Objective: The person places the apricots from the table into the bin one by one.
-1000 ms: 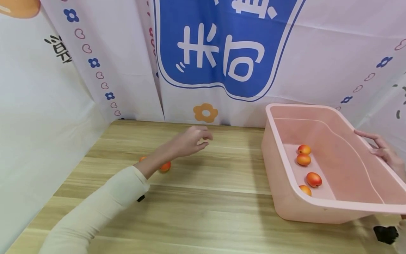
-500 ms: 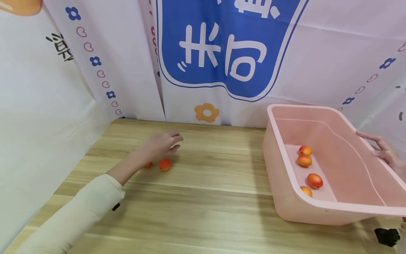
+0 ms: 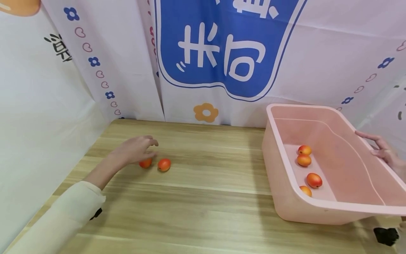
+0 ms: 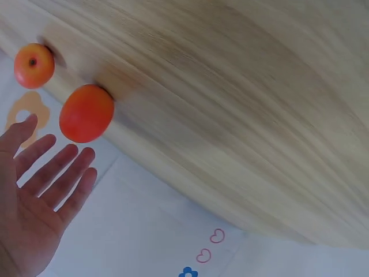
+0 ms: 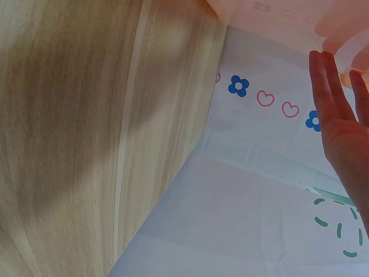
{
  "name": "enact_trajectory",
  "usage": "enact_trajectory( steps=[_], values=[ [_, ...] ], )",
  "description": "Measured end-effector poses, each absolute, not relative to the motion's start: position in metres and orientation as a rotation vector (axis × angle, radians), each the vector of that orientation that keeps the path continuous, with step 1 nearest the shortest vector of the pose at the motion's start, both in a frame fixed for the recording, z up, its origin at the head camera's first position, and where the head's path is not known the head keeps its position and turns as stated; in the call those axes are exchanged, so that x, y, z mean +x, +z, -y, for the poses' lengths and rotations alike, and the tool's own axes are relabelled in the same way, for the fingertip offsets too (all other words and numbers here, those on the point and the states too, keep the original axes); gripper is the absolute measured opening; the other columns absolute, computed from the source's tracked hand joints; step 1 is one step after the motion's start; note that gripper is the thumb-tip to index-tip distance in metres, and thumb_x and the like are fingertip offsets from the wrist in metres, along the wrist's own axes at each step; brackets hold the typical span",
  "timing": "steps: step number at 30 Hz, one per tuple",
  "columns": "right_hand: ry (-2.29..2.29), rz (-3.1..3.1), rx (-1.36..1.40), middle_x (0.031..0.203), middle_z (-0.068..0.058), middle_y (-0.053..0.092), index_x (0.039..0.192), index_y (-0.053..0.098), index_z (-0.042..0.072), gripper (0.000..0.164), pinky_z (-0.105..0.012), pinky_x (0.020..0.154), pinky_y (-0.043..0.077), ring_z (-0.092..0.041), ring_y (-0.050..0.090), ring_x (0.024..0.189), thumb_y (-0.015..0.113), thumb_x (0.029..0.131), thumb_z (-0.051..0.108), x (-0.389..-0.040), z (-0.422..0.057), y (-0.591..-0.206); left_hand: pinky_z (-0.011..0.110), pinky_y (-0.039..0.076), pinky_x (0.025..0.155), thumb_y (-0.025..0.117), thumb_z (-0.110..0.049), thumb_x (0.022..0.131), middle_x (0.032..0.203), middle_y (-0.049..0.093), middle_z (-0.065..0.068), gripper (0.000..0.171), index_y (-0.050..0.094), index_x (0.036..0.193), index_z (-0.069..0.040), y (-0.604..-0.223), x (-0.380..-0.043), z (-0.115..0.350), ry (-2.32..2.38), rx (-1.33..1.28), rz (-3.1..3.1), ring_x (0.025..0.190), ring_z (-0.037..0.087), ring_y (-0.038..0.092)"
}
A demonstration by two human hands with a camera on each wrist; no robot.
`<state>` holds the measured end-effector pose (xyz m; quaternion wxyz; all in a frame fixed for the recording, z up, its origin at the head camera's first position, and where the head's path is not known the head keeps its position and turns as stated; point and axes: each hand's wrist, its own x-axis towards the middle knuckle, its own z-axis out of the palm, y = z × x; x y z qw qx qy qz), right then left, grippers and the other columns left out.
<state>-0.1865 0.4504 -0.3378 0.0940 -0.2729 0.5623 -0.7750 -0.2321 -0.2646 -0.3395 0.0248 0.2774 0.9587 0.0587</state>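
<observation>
Two small red-orange oval fruits lie at the left of the wooden table: one fruit (image 3: 145,163) is partly under my left hand (image 3: 131,151), the other fruit (image 3: 164,164) just right of it. In the left wrist view, that hand's fingers are spread and loosely straight, close to the nearer fruit (image 4: 86,113), with nothing held. At the right stands a pink plastic tub (image 3: 276,169) with several similar fruits (image 3: 314,180) on its floor. My right hand (image 3: 387,153) rests at the tub's right rim. Its fingers look straight against the outer side in the right wrist view (image 5: 340,115).
The wooden table (image 3: 206,211) ends at a hanging printed cloth (image 3: 127,53) behind and a white cloth (image 3: 38,123) on the left. The tub's tall near-left wall stands between the table's middle and the fruits inside.
My left hand has moved left and slightly down, from the table's middle back to the two fruits, uncovering the right one. The right hand and tub stay in place.
</observation>
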Motion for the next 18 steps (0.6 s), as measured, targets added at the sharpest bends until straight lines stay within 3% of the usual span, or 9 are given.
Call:
enact_trajectory(
  steps=[6,13,18],
  values=[
    [-2.297,-1.712,-0.798,0.135,0.002,0.068,0.146,0.058,0.016,0.084,-0.022,0.083,0.06,-0.008,0.068,0.114,0.005,0.092,-0.02,-0.186,-0.45,-0.337,0.054,0.056,0.093,0.075,-0.021,0.095,0.119,0.07,0.021,0.037,0.07,0.122,0.004,-0.339,-0.228,0.272,0.199,0.793,-2.911,0.102,0.034,0.069],
    [-2.286,-1.79,-0.828,0.134,0.004,0.068,0.145,0.058,0.016,0.084,-0.02,0.081,0.059,-0.007,0.068,0.111,0.005,0.091,-0.02,-0.185,-0.45,-0.339,0.059,0.054,0.096,0.084,-0.025,0.085,0.124,0.067,0.019,0.049,0.07,0.123,0.002,-0.342,-0.225,0.276,0.18,0.757,-2.842,0.109,0.038,0.066],
    [-2.255,-2.056,-0.788,0.133,0.008,0.066,0.146,0.057,0.018,0.076,-0.018,0.067,0.059,-0.008,0.071,0.092,0.012,0.096,-0.019,-0.177,-0.444,-0.341,0.058,0.054,0.095,0.086,-0.02,0.083,0.122,0.068,0.019,0.046,0.071,0.12,0.002,-0.343,-0.225,0.276,0.163,0.752,-2.824,0.109,0.037,0.066]
  ],
)
